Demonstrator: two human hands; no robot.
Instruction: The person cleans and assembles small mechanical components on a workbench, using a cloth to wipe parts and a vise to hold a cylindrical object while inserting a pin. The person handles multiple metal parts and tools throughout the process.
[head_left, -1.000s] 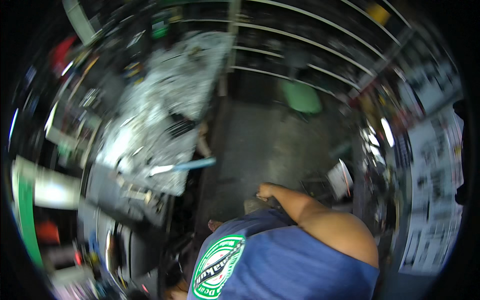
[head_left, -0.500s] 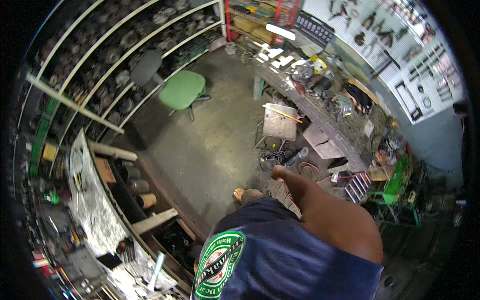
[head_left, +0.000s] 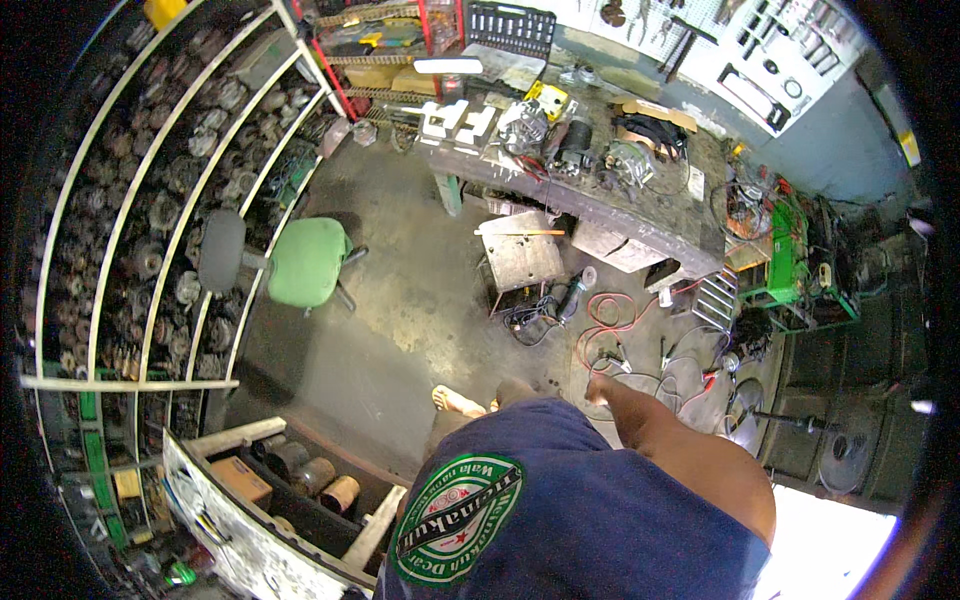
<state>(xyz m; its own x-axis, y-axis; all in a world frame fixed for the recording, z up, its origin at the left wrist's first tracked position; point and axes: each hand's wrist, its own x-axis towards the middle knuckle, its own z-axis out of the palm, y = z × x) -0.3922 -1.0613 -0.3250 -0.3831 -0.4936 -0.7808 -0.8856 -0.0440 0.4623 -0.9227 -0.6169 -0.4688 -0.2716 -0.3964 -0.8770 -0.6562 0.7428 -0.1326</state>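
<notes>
My right hand [head_left: 600,392] hangs low beside my dark blue shirt [head_left: 570,510], above the floor near red and black cables [head_left: 620,325]; its fingers are small and partly hidden, so I cannot make out their shape. My left hand is not in view. Past it lie a power tool with a cord [head_left: 570,300] and a small metal stand [head_left: 522,255] with a thin orange strip on top. My sandalled foot [head_left: 455,400] shows below me.
A green swivel chair [head_left: 305,262] stands by racks of metal parts [head_left: 150,215]. A cluttered workbench [head_left: 670,220] runs under white tool boards [head_left: 760,60]. A foil-covered bench [head_left: 230,545] is at lower left, a green cart [head_left: 785,250] and a fan [head_left: 845,448] at right.
The view has swung right from the foil-covered bench to the cluttered workbench and tool boards. A bright patch now shows at lower right; my right arm still hangs at my side.
</notes>
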